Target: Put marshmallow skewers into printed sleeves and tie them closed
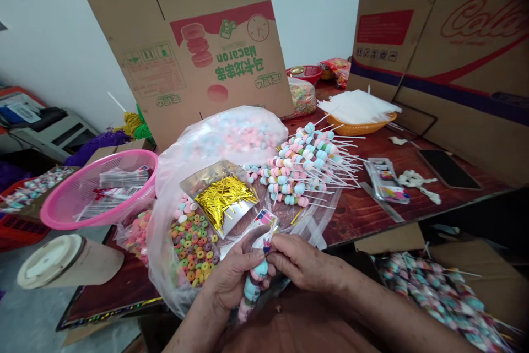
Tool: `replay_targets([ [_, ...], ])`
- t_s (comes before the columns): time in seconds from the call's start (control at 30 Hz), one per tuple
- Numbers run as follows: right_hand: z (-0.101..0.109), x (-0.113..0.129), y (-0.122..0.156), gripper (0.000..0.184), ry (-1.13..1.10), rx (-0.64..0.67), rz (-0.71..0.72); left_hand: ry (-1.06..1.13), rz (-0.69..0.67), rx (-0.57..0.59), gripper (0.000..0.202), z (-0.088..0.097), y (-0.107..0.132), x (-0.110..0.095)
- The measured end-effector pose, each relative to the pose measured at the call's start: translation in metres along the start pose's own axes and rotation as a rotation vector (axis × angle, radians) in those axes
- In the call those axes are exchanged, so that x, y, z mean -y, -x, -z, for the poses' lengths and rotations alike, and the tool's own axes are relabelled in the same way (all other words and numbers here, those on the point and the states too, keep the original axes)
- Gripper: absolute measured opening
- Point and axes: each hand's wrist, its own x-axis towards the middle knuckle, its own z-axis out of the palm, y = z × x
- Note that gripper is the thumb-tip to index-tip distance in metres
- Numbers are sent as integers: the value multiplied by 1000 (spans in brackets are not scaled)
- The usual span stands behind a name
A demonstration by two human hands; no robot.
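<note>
My left hand (232, 271) is closed around a marshmallow skewer (252, 289) in a clear printed bag, its blue and pink pieces slanting down toward me. At the bag's gathered top, the fingers of my right hand (301, 260) pinch the neck; whether a tie is between them is too small to tell. Just beyond my hands, gold twist ties (227, 196) fill a silver pouch. Colourful ring candies (194, 251) lie left of it in a big clear plastic bag (159, 232). Finished-looking marshmallow skewers (303, 163) are piled behind, their white sticks pointing right.
A pink basket (53, 207) of printed bags and a lidded paper cup (93, 259) stand left. At right are an orange basket (355, 128) of white sticks, a phone (448, 168) and flat packets (386, 179). Cardboard boxes (140, 28) rise behind; more skewers (438, 298) fill a lower box.
</note>
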Motion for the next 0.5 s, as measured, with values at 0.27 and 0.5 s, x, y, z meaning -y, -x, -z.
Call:
replay_targets([
  [0.27,-19,-13,1,9,60,-101,-170,-490,-169,-243,35,-8,1,-6],
  [0.5,-22,4,-9,17,-454,-314,-237,-897,-691,-673,45,-12,-4,-5],
])
